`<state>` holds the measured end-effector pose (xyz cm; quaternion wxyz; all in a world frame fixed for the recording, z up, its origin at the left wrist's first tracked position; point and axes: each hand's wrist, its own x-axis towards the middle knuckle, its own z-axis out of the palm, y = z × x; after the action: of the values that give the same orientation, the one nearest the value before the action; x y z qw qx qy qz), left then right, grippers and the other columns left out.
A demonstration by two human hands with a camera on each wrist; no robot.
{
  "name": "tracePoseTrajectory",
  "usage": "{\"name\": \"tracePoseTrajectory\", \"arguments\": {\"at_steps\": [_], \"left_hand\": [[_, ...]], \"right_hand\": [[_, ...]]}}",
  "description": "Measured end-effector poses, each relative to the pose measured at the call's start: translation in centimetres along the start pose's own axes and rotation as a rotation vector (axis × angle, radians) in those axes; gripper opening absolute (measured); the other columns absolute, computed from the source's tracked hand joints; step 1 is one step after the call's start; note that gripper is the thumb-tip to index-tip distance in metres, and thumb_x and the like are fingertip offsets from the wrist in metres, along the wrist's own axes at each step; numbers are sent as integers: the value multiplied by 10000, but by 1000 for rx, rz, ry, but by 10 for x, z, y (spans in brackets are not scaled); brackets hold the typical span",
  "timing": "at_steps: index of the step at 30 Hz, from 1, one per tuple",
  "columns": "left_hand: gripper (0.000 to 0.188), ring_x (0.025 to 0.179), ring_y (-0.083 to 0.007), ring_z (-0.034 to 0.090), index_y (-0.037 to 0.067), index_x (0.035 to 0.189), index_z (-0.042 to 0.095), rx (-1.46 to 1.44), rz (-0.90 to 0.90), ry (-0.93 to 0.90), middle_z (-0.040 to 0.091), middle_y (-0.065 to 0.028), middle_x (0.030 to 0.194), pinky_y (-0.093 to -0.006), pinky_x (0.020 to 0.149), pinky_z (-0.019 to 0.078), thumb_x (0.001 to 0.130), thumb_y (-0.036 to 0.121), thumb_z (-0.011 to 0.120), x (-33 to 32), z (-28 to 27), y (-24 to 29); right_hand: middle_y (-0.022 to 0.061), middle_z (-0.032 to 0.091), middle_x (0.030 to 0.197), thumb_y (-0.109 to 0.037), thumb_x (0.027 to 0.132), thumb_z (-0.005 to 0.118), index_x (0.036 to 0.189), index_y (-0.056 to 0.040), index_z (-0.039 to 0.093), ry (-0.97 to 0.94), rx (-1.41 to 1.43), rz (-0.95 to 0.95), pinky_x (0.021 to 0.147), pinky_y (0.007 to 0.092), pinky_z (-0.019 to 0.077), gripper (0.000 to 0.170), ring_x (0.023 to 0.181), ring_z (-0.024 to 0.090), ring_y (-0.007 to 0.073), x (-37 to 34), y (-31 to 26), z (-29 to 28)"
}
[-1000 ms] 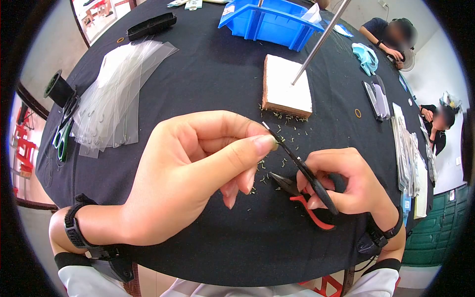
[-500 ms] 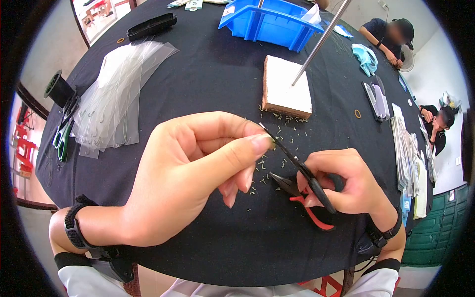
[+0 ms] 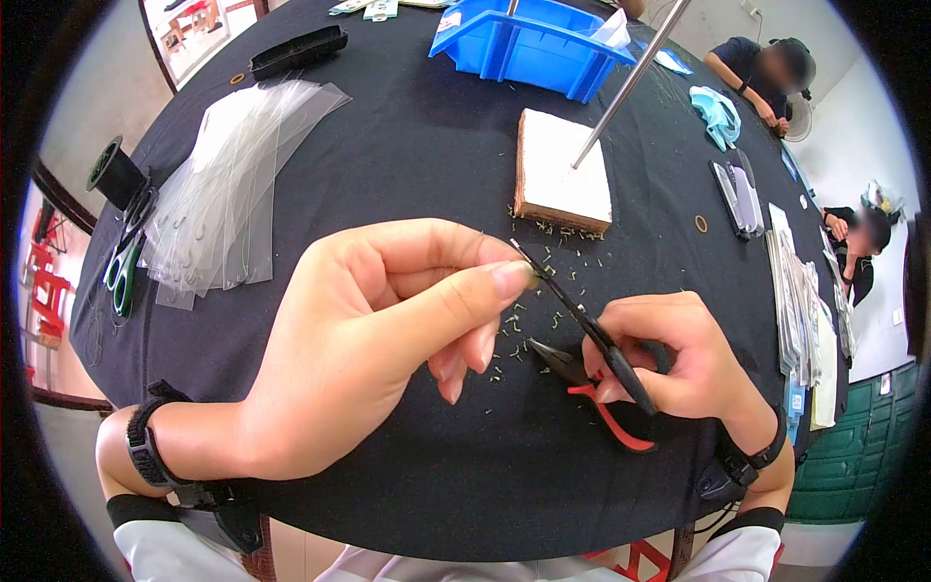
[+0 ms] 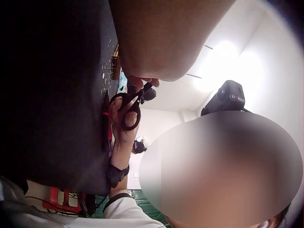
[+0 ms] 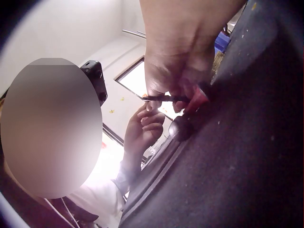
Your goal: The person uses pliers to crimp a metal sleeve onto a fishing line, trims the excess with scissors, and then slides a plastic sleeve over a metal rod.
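Note:
In the head view my left hand (image 3: 378,339) pinches a small thing between thumb and index fingertip; it is mostly hidden and I cannot tell what it is. My right hand (image 3: 679,354) holds black-handled scissors (image 3: 613,357), thumb and fingers through the loops, as the left wrist view shows. The narrow blades slant up and left, crossing right at the left fingertips. Below the right hand, pliers (image 3: 621,430) with a red grip lie on the black cloth, jaws pointing up-left and partly covered by the hand. Small pale clippings (image 3: 516,320) are scattered under the blades.
Ahead stands a white-topped block (image 3: 567,175) with a metal rod (image 3: 626,92), a blue bin (image 3: 543,53) behind it. Leftward are clear plastic sleeves (image 3: 228,184), green-handled scissors (image 3: 121,276) and a black spool (image 3: 116,175). A stapler (image 3: 742,199) and stacked packets (image 3: 790,291) lie right.
The scissors and right hand have shifted very slightly left, and the left fingertips a little left too. The pliers and everything else on the table stay in place.

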<state>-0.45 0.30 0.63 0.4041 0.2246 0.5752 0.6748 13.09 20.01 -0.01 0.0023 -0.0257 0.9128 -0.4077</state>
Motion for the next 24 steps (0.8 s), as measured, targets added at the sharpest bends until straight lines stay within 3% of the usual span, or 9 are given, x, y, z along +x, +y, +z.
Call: {"name": "tracePoseTrajectory", "arguments": {"at_steps": [17, 24], "left_hand": [[162, 455, -68, 434, 2, 891, 589, -30, 7, -3, 479, -1, 548, -212, 407, 371, 866, 161, 595, 1, -1, -3], [171, 454, -64, 437, 2, 889, 591, -29, -1, -1, 481, 2, 550, -207, 404, 369, 867, 172, 596, 0, -1, -2]], "right_hand": [[51, 498, 553, -153, 691, 695, 846, 0, 642, -1, -5, -16, 417, 269, 311, 224, 419, 432, 129, 0, 1, 1], [54, 542, 579, -163, 738, 705, 854, -6, 642, 18, 0, -48, 418, 255, 325, 205, 431, 455, 122, -1, 2, 3]]}}
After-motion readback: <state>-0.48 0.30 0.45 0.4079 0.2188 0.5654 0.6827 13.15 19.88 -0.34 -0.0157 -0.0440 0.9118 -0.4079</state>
